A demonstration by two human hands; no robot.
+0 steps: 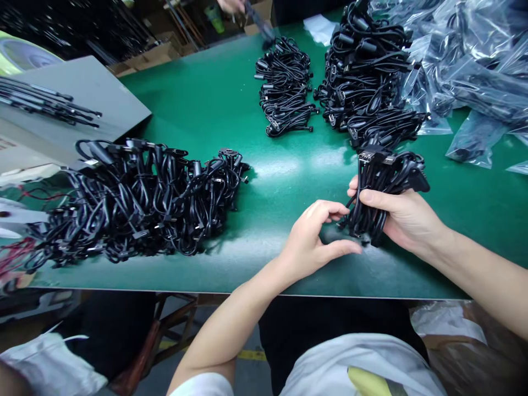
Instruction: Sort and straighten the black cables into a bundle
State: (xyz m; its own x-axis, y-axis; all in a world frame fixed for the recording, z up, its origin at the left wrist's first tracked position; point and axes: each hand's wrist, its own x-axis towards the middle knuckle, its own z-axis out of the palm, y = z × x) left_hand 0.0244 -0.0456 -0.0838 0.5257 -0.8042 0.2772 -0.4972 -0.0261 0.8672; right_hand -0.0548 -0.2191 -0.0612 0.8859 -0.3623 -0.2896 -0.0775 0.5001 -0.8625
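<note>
Green tabletop (231, 110) fills our head view, with clear plastic bags (474, 60) of black cables heaped at the far right. We count three loose cable piles (136, 203). Our right hand (402, 214) is clamped around a cable bundle (377, 190) held just above the near edge; our left hand (311, 242) curls half spread, fingertips touching the bundle's lower end.

Black cable bundle (381, 190), folded into a thick hank, standing near upright on green table (214, 104), close to near edge. Connector ends bunched at top, loops fanning at bottom. Gripped round middle by right hand (402, 217); left hand (313, 239) touching lower loops.
</note>
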